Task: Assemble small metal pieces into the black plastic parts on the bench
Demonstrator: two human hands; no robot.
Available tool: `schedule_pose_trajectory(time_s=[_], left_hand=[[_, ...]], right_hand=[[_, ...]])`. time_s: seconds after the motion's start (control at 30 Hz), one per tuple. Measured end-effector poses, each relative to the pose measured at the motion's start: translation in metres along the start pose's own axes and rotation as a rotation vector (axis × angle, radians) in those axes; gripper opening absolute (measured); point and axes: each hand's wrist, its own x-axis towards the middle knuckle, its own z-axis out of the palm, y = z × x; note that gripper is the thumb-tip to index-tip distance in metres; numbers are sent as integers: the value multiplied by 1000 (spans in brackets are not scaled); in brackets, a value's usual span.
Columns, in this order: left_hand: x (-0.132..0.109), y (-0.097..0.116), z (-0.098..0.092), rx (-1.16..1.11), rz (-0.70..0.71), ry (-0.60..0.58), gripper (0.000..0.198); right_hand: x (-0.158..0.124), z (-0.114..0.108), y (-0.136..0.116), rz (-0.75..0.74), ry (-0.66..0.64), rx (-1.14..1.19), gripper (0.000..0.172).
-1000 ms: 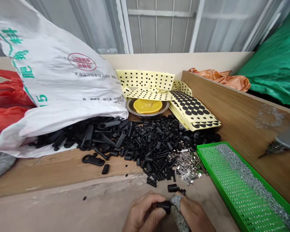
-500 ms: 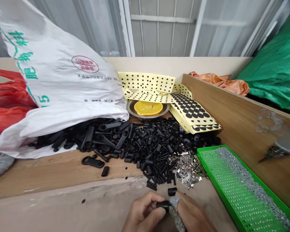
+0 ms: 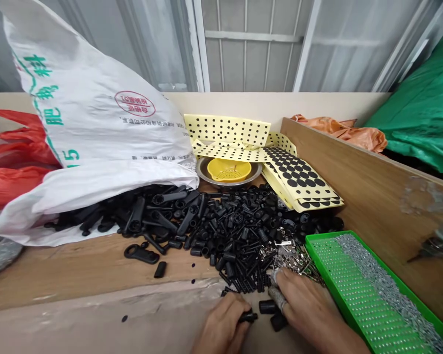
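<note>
My left hand (image 3: pixel 223 322) is closed around a small black plastic part (image 3: pixel 248 316), whose end sticks out past the fingertips. My right hand (image 3: pixel 300 300) reaches over the near edge of the heap, grey wrapping on its thumb and forefinger. Those two digits are apart, with nothing visible between them, close to the black ribbed pins (image 3: pixel 245 279) and the shiny metal clips (image 3: pixel 290 253). Just below the right thumb lie two short black sleeves, one (image 3: pixel 268 307) above the other (image 3: pixel 278 321), the second partly covered by the hand.
A green tray (image 3: pixel 339 285) of small silvery pieces stands at the right, beside a wooden partition (image 3: pixel 376 172). Black handles (image 3: pixel 166 196) spill from a white sack (image 3: pixel 107 123). Behind the heap are a yellow basket (image 3: pixel 229 169) in a metal bowl and dotted yellow sticker sheets (image 3: pixel 299 172).
My right hand has left the part in my left hand and moved up and right towards the metal clips. A second black sleeve now shows beside the first. The view has shifted slightly.
</note>
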Motion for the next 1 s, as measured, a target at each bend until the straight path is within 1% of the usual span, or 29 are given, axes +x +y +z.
schedule_pose_trajectory(time_s=[0.1,0.17,0.23,0.37,0.47,0.6,0.77,1.0], left_hand=[[3,-2,3,137,33,-21,27],[7,-1,2,218,74,-46,27],[13,1,1,265,80,-63,28],[19,4,0,271,-6,-102,27],[22,5,0,255,-24,-144,30],[29,8,2,303,-30,-153,30],[43,8,5,392,-10,-150,24],[52,10,3,413,16,-173,21]], right_hand=[[4,4,-2,33,14,-21,45],[6,5,-3,45,21,-26,41],[7,6,-2,58,25,-31,39],[6,7,1,72,32,-34,42],[5,8,1,83,23,-38,41],[10,5,-2,102,-11,-45,39],[16,-3,-1,83,-65,-21,34],[12,-8,-4,89,-93,-21,40]])
